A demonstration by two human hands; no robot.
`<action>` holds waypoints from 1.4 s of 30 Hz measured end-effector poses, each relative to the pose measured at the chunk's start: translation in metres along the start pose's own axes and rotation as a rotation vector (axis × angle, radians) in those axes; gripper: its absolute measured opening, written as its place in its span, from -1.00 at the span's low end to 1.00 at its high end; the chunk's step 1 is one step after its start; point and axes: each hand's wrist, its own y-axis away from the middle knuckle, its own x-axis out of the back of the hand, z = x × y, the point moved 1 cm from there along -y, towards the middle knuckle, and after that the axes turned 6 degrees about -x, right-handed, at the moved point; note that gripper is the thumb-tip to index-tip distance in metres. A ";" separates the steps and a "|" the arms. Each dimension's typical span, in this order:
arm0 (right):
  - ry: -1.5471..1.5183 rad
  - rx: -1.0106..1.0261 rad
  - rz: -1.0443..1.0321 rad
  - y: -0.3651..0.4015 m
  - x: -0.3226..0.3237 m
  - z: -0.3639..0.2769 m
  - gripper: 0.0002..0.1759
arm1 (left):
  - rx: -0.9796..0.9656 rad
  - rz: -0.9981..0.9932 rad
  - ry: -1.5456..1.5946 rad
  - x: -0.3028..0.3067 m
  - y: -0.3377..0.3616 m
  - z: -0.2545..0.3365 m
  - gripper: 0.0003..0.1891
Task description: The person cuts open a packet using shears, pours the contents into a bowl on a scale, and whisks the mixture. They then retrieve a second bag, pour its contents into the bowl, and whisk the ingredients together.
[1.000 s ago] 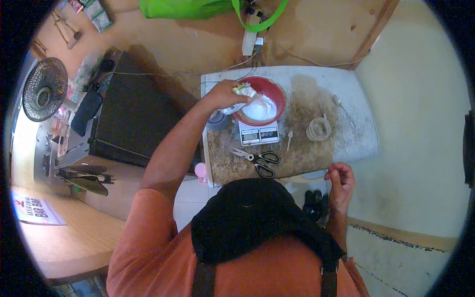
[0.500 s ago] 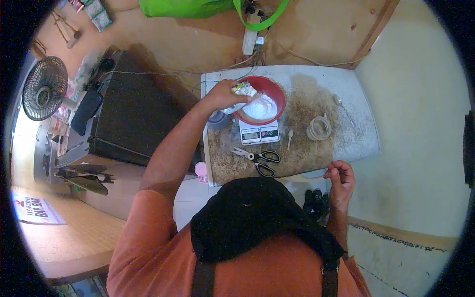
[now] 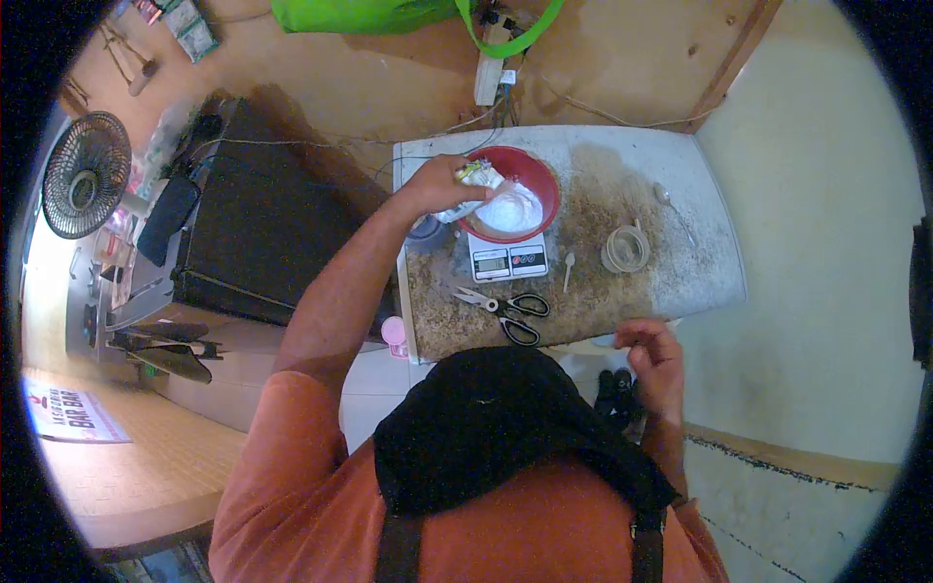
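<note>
Right hand (image 3: 653, 358) has drifted left along the near edge of the counter (image 3: 622, 185); its fingers are curled, contents can't be told. Left hand (image 3: 437, 185) unchanged, fingers closed round a small bag (image 3: 473, 177), tipped over the red bowl (image 3: 546, 185).

Bowl sits on the scale (image 3: 507, 262), holding white powder (image 3: 515, 209). Likely step: weighing out. Next calls for a steady tilt and watching the display.

Scissors (image 3: 515, 313) near; worn counter, fan (image 3: 86, 175) at left.
</note>
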 end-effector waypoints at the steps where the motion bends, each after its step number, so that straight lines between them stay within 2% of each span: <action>1: 0.007 0.039 -0.250 0.000 -0.012 -0.020 -0.42 | 0.032 0.000 0.011 0.003 0.002 0.008 -0.41; 2: 0.011 0.075 -0.496 0.000 -0.028 -0.044 -0.31 | 0.063 -0.006 0.020 0.002 0.003 0.012 -0.44; 4: -0.059 0.239 -1.005 -0.007 -0.071 -0.084 -0.26 | 0.023 -0.010 0.072 -0.008 -0.005 -0.008 -0.44; 5: -0.059 0.240 -0.993 -0.008 -0.089 -0.083 -0.26 | -0.013 0.004 0.125 -0.011 -0.010 -0.013 -0.44; 7: 0.081 0.249 -1.268 -0.013 -0.115 -0.066 -0.31 | -0.017 -0.002 0.145 -0.011 -0.010 -0.007 -0.44; 9: 0.275 0.024 -1.209 -0.039 -0.119 -0.021 -0.31 | -0.016 0.003 0.166 -0.007 -0.007 -0.001 -0.44; 11: 0.746 -0.144 -0.921 -0.055 -0.101 -0.004 -0.42 | -0.013 0.041 0.095 -0.004 -0.004 0.005 -0.45; 13: 1.446 -0.164 -0.668 -0.066 -0.091 0.004 -0.38 | -0.001 0.039 0.078 0.003 0.000 0.012 -0.45; 14: 1.446 -0.163 -0.681 -0.065 -0.079 0.017 -0.38 | 0.004 0.015 0.060 0.003 0.004 0.014 -0.45; 16: 1.127 0.099 -0.416 -0.061 -0.046 0.039 -0.44 | -0.003 0.033 0.041 0.005 0.005 0.016 -0.46; 17: 1.125 0.100 -0.421 -0.055 -0.040 0.042 -0.44 | -0.005 0.029 -0.002 0.006 0.006 0.016 -0.46; 19: 0.888 -0.147 -0.324 -0.043 -0.029 0.046 -0.48 | -0.012 0.022 -0.050 0.009 0.006 0.021 -0.46; 23: 0.855 -0.245 -0.276 -0.018 -0.006 0.092 -0.47 | 0.076 -0.081 -0.087 0.009 0.000 0.025 -0.46; 26: 0.859 -0.138 -0.205 -0.008 0.000 0.100 -0.52 | 0.066 -0.131 -0.090 0.007 -0.003 0.026 -0.47; 28: 0.766 -0.229 -0.142 -0.005 0.002 0.098 -0.53 | 0.034 -0.154 -0.078 0.010 -0.002 0.038 -0.47; 29: 0.765 -0.231 -0.137 -0.005 0.003 0.096 -0.53 | 0.082 -0.191 -0.142 0.012 -0.002 0.043 -0.47; 31: 0.755 -0.125 -0.109 -0.004 0.004 0.092 -0.54 | 0.129 -0.230 -0.206 0.010 -0.004 0.044 -0.46; 34: 0.782 -0.142 -0.093 -0.002 0.004 0.094 -0.53 | 0.077 -0.223 -0.235 0.005 -0.010 0.034 -0.45; 37: 0.766 -0.143 -0.093 0.000 0.003 0.089 -0.53 | 0.159 -0.250 -0.276 0.004 -0.012 0.028 -0.42; 42: 0.721 -0.135 -0.113 0.000 0.002 0.082 -0.53 | 0.055 -0.227 -0.313 0.001 -0.015 0.025 -0.41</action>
